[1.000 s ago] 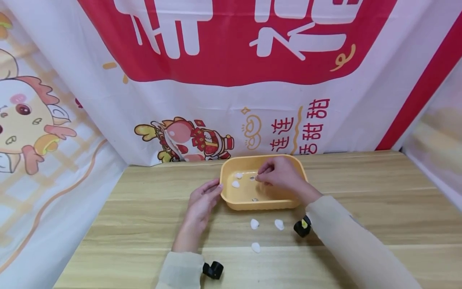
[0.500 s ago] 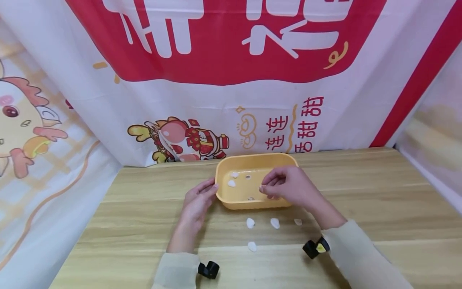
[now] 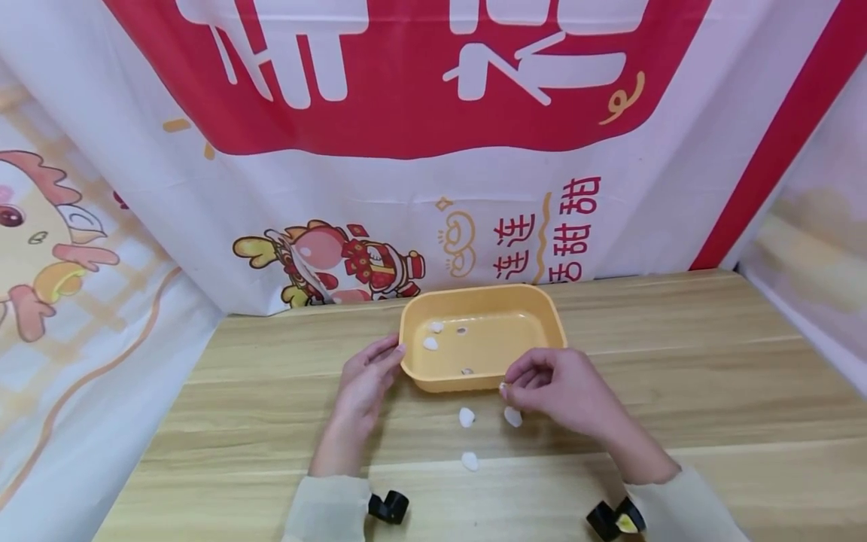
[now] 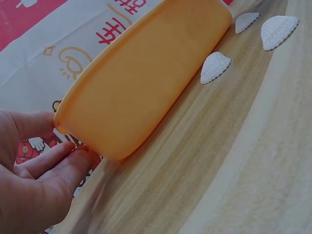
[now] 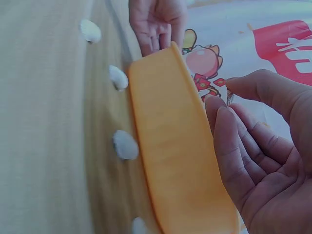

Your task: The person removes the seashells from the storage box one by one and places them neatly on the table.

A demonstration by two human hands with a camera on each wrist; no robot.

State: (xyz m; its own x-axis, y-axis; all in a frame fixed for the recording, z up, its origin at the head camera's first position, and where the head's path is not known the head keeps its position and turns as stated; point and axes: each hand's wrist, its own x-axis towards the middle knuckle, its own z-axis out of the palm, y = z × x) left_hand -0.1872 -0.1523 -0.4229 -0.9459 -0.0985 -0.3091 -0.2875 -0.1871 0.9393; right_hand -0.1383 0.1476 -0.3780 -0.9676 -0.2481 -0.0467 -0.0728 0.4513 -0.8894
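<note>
A yellow plastic basin (image 3: 488,382) stands on the wooden table, with several small shells (image 3: 430,343) inside it. My left hand (image 3: 366,382) holds its left end, thumb at the rim and fingers against the outer wall. Over the front right rim, my right hand (image 3: 565,388) pinches a small shell (image 5: 230,97) between thumb and fingertips; most of this shell is hidden by the fingers. White ribbed shells lie on the table in front of the basin, among them a near one (image 3: 470,461) and one beside the basin's front wall (image 4: 215,68).
The wooden table (image 3: 271,421) reaches back to a printed cloth (image 3: 379,181) hanging close behind the basin. More cloth hangs at both sides. A small black camera (image 3: 389,507) sits on the left wrist, another (image 3: 612,519) on the right.
My right hand has come out from inside the basin toward its front right rim, pinching the small shell. The left hand stays at the basin's left end. The head view has shifted slightly.
</note>
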